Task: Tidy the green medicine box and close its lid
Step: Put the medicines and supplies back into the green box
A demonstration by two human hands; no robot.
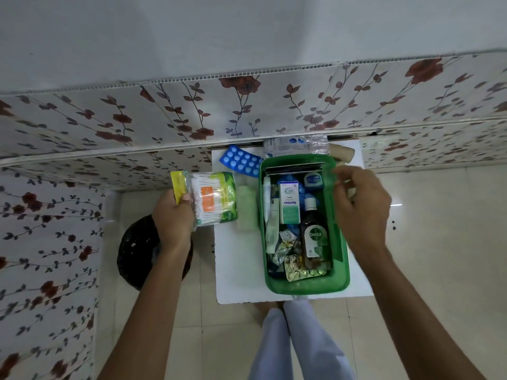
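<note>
The green medicine box [340,278] stands open on a white board [236,270]. Inside it lie a Dettol bottle [315,239], an Optibex carton [289,201], a white tube [267,198], a small blue jar [314,179] and several foil blister strips [297,270]. My left hand [172,218] holds a clear pack of cotton buds [208,200], with a yellow packet [178,186] alongside, left of the box. My right hand [359,207] hovers over the box's right rim with fingers curled and nothing visibly in them. No lid can be made out.
A blue blister pack [240,160] lies behind the box's left corner. A clear plastic bottle [296,144] and a cardboard roll [344,153] rest against the floral wall panel. A pale green item [247,207] lies beside the box. A black bin [140,253] stands on the tiled floor at left.
</note>
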